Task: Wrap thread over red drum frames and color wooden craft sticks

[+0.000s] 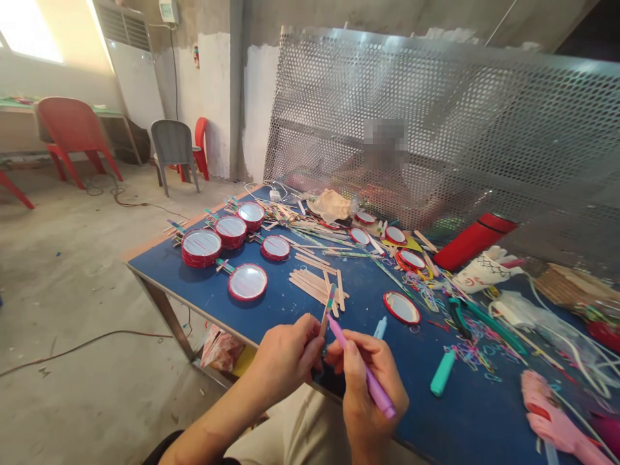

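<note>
My left hand (285,358) is closed around the lower end of a wooden stick (328,307) that points up and away over the blue table (368,387); the stick carries coloured marks. My right hand (368,381) grips a purple marker pen (361,365), whose tip touches the stick near my left fingers. Both hands hover at the table's near edge. A loose pile of plain wooden sticks (314,284) lies just beyond them. A light blue pen cap (380,328) lies beside my right hand.
Several round red-rimmed drums (201,247) stand on the left of the table, one (402,307) near the middle. A teal marker (442,372), red flask (472,240), green pliers (458,313), rubber bands and pink objects (557,420) crowd the right. A person sits behind the perforated metal screen (436,129).
</note>
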`<state>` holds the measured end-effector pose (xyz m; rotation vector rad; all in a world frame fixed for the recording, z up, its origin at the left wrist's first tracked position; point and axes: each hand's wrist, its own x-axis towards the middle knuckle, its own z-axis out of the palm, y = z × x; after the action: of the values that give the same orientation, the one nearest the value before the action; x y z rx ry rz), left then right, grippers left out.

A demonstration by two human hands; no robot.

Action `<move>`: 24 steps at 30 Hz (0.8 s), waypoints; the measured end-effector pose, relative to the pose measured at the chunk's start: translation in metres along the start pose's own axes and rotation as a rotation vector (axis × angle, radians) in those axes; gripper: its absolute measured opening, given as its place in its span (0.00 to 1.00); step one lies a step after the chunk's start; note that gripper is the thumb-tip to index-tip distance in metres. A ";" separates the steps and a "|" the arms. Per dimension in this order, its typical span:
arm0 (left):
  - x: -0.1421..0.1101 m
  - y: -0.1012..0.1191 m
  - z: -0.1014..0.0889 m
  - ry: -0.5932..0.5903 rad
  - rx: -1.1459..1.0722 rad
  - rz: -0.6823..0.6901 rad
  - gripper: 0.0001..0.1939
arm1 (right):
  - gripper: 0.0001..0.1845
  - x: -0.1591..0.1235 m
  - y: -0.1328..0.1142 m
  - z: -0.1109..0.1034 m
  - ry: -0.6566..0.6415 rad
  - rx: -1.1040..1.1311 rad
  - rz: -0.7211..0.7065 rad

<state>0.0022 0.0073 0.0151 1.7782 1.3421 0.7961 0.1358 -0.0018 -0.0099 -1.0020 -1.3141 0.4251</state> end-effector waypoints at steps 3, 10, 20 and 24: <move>0.000 0.000 0.000 0.001 -0.002 -0.004 0.07 | 0.06 0.000 0.000 -0.001 -0.002 0.007 0.001; 0.001 0.000 0.000 0.011 0.008 -0.007 0.08 | 0.08 0.000 -0.006 0.001 0.029 0.011 0.049; 0.000 0.001 -0.001 -0.003 -0.009 -0.013 0.07 | 0.11 -0.001 -0.004 0.001 0.040 -0.013 0.081; 0.001 0.001 -0.001 -0.024 -0.038 -0.034 0.06 | 0.12 0.000 -0.003 0.001 0.147 -0.012 0.137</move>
<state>0.0021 0.0080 0.0170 1.7256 1.3293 0.7751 0.1339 -0.0027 -0.0078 -1.1168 -1.1215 0.4389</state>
